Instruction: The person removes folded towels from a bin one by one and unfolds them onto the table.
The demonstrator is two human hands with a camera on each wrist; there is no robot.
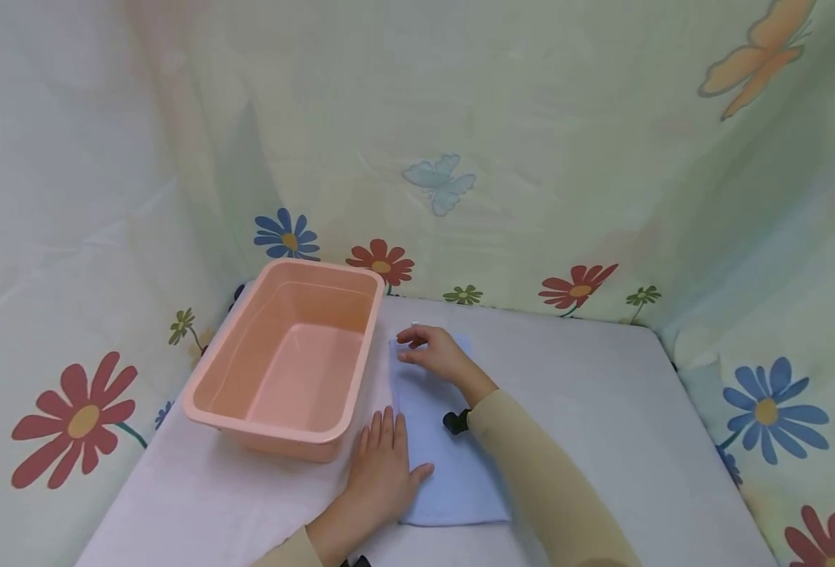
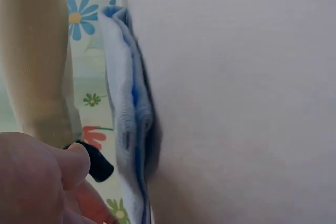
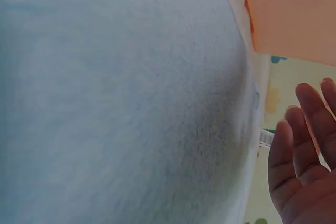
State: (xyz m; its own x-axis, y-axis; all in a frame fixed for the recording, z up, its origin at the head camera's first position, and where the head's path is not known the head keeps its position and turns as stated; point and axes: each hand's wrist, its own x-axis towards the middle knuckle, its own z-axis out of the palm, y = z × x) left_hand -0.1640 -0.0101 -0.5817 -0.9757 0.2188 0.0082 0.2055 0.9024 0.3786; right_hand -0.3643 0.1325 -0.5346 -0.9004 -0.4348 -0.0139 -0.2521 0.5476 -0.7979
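A light blue folded towel (image 1: 453, 472) lies lengthwise on the table, its layers (image 2: 128, 98) showing edge-on in the left wrist view. My left hand (image 1: 382, 472) lies flat along the towel's left edge, fingers pointing away from me and thumb spread over the cloth. Above the towel's far left part is my right hand (image 1: 433, 353), fingers loosely bent and pointing left. In the right wrist view those fingers (image 3: 310, 129) are apart from the cloth with nothing between them. A small white tag (image 3: 266, 138) sticks out at the towel's far edge.
A pink plastic basin (image 1: 304, 378) stands on the white-covered table (image 1: 602, 441), left of the towel and close to my left fingertips. A flowered curtain (image 1: 531, 157) encloses the back and sides. Near my right wrist is a black device (image 1: 456, 422).
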